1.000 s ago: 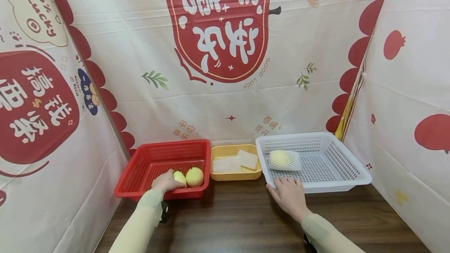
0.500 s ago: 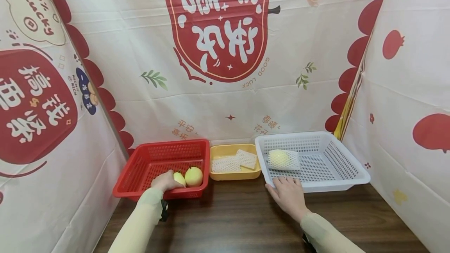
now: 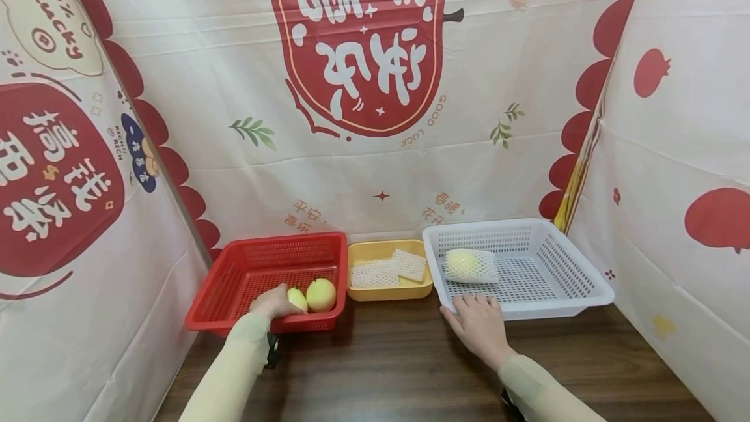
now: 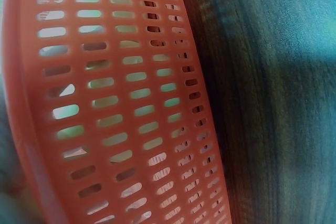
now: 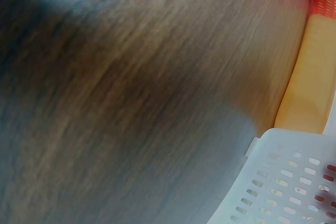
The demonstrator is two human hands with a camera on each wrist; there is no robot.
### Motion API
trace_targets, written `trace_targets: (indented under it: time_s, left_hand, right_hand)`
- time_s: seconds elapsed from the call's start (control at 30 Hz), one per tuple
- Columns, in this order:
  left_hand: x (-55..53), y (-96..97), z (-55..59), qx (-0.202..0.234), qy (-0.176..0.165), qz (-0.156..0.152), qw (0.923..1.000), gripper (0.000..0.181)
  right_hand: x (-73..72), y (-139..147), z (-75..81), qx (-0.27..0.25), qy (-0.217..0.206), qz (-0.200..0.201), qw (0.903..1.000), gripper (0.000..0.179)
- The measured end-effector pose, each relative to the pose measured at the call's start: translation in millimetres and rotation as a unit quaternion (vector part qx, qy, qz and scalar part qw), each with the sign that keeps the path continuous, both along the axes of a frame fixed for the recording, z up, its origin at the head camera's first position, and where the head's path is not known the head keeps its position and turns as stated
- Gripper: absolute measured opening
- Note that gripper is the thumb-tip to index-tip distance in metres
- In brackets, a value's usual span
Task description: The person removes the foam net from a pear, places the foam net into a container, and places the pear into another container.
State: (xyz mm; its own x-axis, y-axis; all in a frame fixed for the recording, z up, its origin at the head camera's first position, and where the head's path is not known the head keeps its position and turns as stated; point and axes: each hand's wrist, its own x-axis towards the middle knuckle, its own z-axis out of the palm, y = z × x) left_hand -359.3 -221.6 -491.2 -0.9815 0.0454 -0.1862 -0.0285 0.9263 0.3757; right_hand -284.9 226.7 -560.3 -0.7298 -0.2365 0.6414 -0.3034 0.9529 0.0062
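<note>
My left hand (image 3: 271, 302) reaches over the front rim of the red basket (image 3: 202, 308) and grips the left of two yellow-green pears (image 3: 297, 298). Its thumb lies across the front of that pear; the other fingers are mostly hidden. The second pear (image 3: 320, 295) sits just to the right. At the near left corner of the white basket (image 3: 556, 309), my right hand (image 3: 482, 327) rests with its fingers over the rim and its thumb out to the left. Inside that basket lies a pear in a white foam net (image 3: 471, 266). Neither wrist view clearly shows its hand's fingers.
Between the baskets stands a yellow tray (image 3: 389, 294) holding white foam nets (image 3: 375, 273). All three containers stand on a dark wooden table (image 3: 375, 363). Printed cloth (image 3: 351, 181) hangs close behind and along both sides.
The head view has shifted slightly, so everything appears a little further left. Both hands keep their places on the pear and the white basket's rim.
</note>
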Motion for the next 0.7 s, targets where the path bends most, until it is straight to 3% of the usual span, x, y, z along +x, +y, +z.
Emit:
trace_targets:
  time_s: [0.23, 0.7]
  left_hand:
    - [3.5, 1.2, 3.3, 0.011, -0.004, -0.006, 0.9999, 0.089]
    - [7.7, 2.5, 8.5, 0.035, -0.019, -0.002, 0.9992, 0.085]
  right_hand:
    - [0.4, -0.9, 1.1, -0.001, 0.004, 0.001, 1.0000, 0.036]
    - [1.0, -0.7, 1.7, -0.002, 0.010, 0.003, 0.9999, 0.035]
